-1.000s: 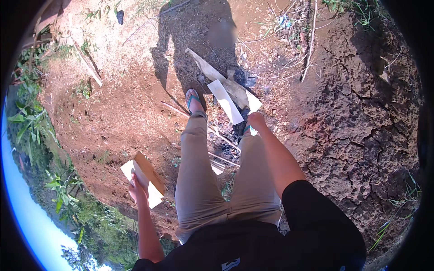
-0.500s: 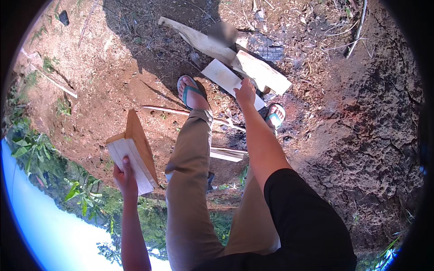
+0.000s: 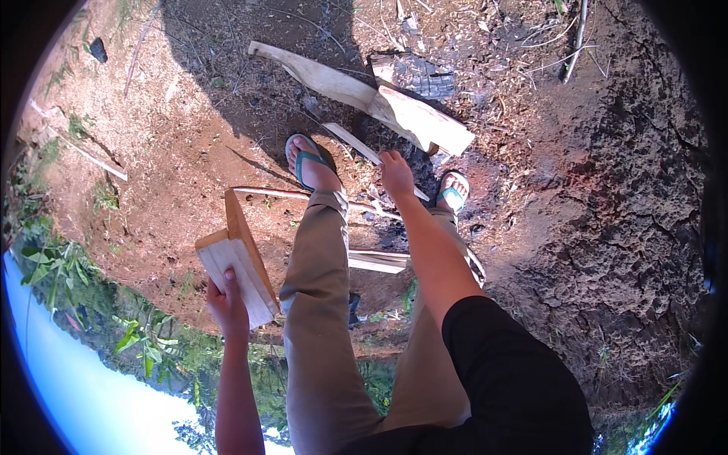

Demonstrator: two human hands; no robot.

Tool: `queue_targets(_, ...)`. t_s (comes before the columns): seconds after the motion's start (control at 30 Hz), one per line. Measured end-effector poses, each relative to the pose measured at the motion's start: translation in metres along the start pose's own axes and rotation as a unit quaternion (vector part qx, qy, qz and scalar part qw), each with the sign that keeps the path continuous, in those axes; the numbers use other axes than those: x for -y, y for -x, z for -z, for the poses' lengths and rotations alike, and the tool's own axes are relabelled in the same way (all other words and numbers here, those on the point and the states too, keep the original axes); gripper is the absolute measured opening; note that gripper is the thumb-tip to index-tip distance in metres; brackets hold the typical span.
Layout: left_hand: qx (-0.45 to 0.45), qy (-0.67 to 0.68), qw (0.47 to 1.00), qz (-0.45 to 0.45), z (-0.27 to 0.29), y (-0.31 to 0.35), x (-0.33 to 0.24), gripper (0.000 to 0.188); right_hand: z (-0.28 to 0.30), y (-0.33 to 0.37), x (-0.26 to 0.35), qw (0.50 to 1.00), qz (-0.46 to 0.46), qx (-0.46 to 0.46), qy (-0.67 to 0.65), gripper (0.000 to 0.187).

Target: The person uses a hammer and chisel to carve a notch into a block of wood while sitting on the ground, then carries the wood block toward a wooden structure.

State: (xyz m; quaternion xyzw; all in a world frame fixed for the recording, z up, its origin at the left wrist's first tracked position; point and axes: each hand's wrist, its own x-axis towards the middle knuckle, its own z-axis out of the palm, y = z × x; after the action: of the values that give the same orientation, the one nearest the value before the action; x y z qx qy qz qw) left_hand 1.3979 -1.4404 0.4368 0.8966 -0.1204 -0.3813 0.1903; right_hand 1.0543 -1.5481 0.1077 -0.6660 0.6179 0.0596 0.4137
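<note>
My left hand (image 3: 229, 303) is closed on split pieces of firewood (image 3: 241, 271), its thumb pressed on the pale face; a second, orange-brown piece leans up against that one. Between my feet, my right hand (image 3: 396, 176) grips a pale wooden board (image 3: 353, 141), now seen nearly edge-on; the fingers on its far side are partly hidden. Just beyond that board lies a thick split log (image 3: 428, 120) with a bright face. It meets a long, curved pale piece of wood (image 3: 315, 76) running to the upper left.
A charred block (image 3: 425, 76) lies behind the log. A thin stick (image 3: 269, 192) crosses the ground by my left sandal (image 3: 312, 163). Several split slats (image 3: 378, 260) lie behind my legs. Dark, cracked earth (image 3: 607, 288) rises at the right, and leafy plants (image 3: 148, 345) grow at lower left.
The board in my right hand has tipped from showing its broad face to nearly edge-on, and that hand has shifted slightly left. My left hand has moved a little right with its firewood.
</note>
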Motion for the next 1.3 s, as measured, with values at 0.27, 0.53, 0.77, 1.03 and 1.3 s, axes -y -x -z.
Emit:
queue_targets(0.27, 0.004, 0.058, 0.998, -0.001, 0.029, 0.046, -0.034, 0.039, 0.104, 0.065, 0.062, 0.990, -0.035, -0.060, 0.124, 0.061)
queue_targets(0.53, -0.052, 0.130, 0.988, -0.068, 0.151, 0.095, -0.114, 0.035, 0.329, 0.164, 0.069, 0.960, -0.170, 0.126, 0.184, 0.071)
queue_targets(0.77, -0.059, 0.208, 0.974, -0.064, 0.239, 0.109, -0.115, 0.046, 0.451, 0.196, 0.112, 0.941, -0.266, 0.186, -0.098, 0.066)
queue_targets(1.03, -0.089, 0.144, 0.981, 0.097, 0.259, 0.081, -0.049, 0.057, 0.390, 0.188, 0.194, 0.954, -0.217, 0.207, -0.021, 0.049)
queue_targets(1.3, -0.107, 0.170, 0.965, 0.166, 0.239, 0.094, -0.002, 0.059, 0.350, 0.184, 0.228, 0.962, -0.192, 0.189, -0.053, 0.039)
